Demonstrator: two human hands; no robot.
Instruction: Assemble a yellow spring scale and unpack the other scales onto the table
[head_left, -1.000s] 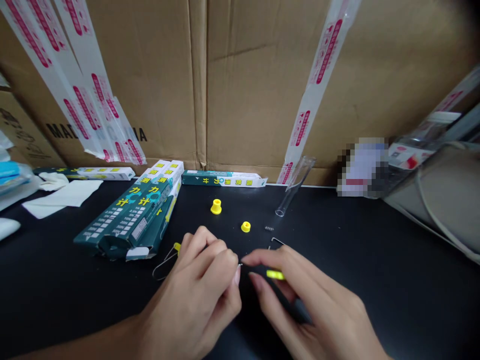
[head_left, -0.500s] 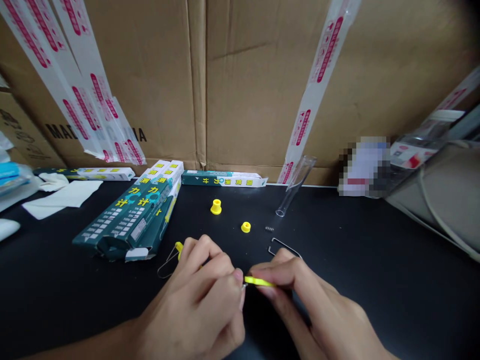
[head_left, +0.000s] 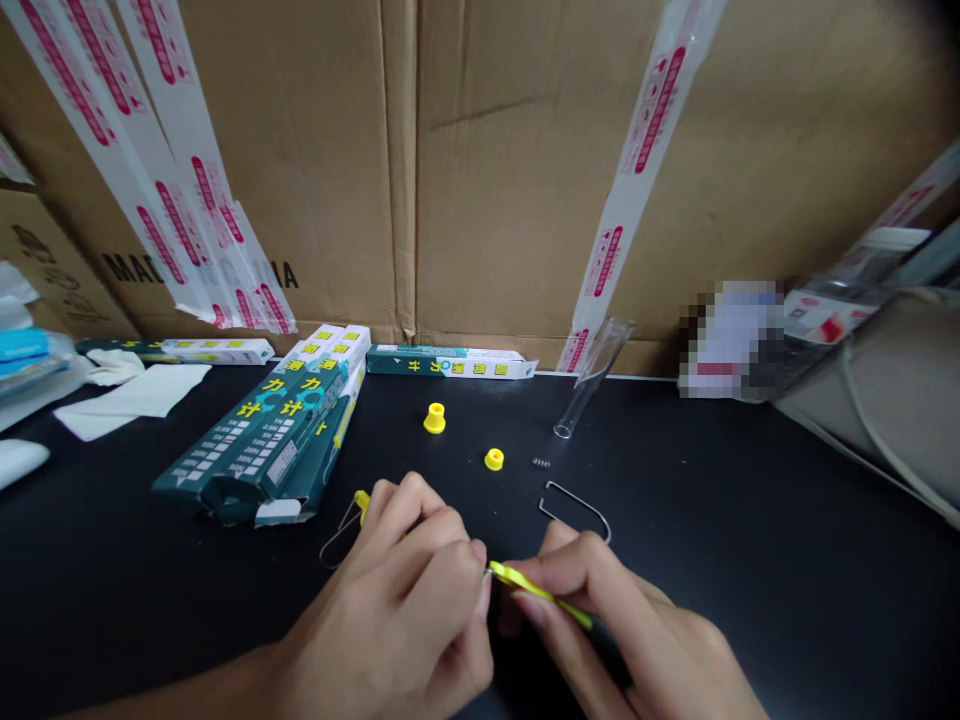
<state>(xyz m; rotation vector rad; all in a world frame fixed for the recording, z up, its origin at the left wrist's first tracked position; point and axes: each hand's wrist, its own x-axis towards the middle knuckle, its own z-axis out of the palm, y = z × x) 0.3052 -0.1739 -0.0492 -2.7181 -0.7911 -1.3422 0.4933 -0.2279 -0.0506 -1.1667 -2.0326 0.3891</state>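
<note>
My left hand (head_left: 409, 590) is closed in a pinch, its fingertips meeting the near end of a thin yellow strip (head_left: 536, 590); what it pinches is too small to name. My right hand (head_left: 622, 625) grips that yellow strip between thumb and fingers. Both hands hover low over the black table (head_left: 750, 540). A bent wire hook (head_left: 576, 503) lies just beyond my right hand. Another wire loop with a yellow tip (head_left: 346, 518) lies beside my left hand. Two yellow caps (head_left: 434, 418) (head_left: 493, 459) and a tiny spring (head_left: 540, 462) rest farther back.
Green and white boxes (head_left: 270, 435) lie stacked at the left, another box (head_left: 450, 362) at the back. A clear tube (head_left: 592, 380) leans by the cardboard wall (head_left: 480, 160). White paper (head_left: 135, 395) lies far left. A grey bag (head_left: 885, 390) sits at right.
My right hand picked the yellow strip up off the table and brought it to my left fingertips. The strip now slants down to the right. The wire hook is fully uncovered.
</note>
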